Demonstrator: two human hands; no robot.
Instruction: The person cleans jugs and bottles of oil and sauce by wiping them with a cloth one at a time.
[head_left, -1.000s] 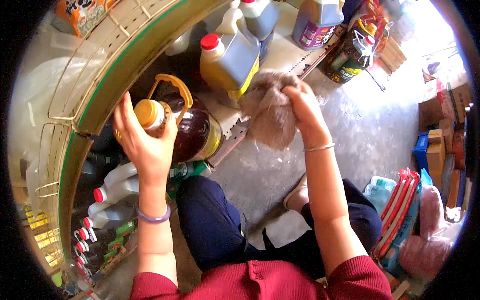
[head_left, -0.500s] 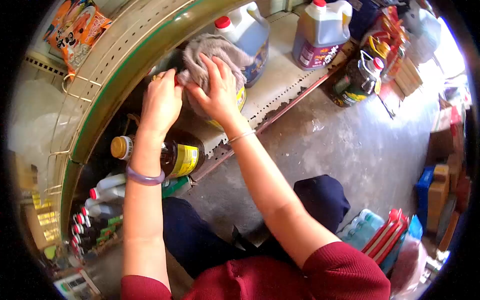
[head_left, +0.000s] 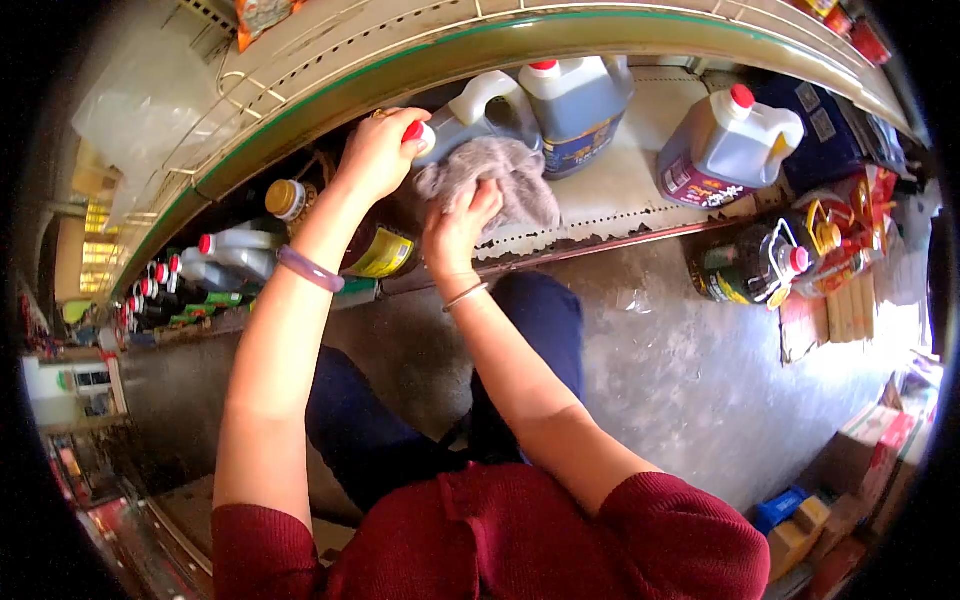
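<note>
Covering much of a jug (head_left: 490, 105) on the low shelf (head_left: 635, 185), a crumpled grey-brown cloth (head_left: 505, 178) lies under the right hand (head_left: 462, 228), whose bent fingers press into its folds. The left hand (head_left: 380, 152) is closed around the jug's neck, beside the red cap (head_left: 418, 134).

Just right of this jug stands a second red-capped jug (head_left: 575, 115) with a blue label. Farther right along the shelf is a jug with a purple label (head_left: 728, 145). To the left, a dark bottle (head_left: 378, 245) with a yellow label and a yellow cap is partly hidden by the left forearm. Beyond it, more jugs and dark bottles line the far left.

On the floor (head_left: 660, 370) at the right, a dark bottle with a pink cap (head_left: 745, 265) stands near the shelf edge. Cartons (head_left: 850, 455) sit at the near right.
</note>
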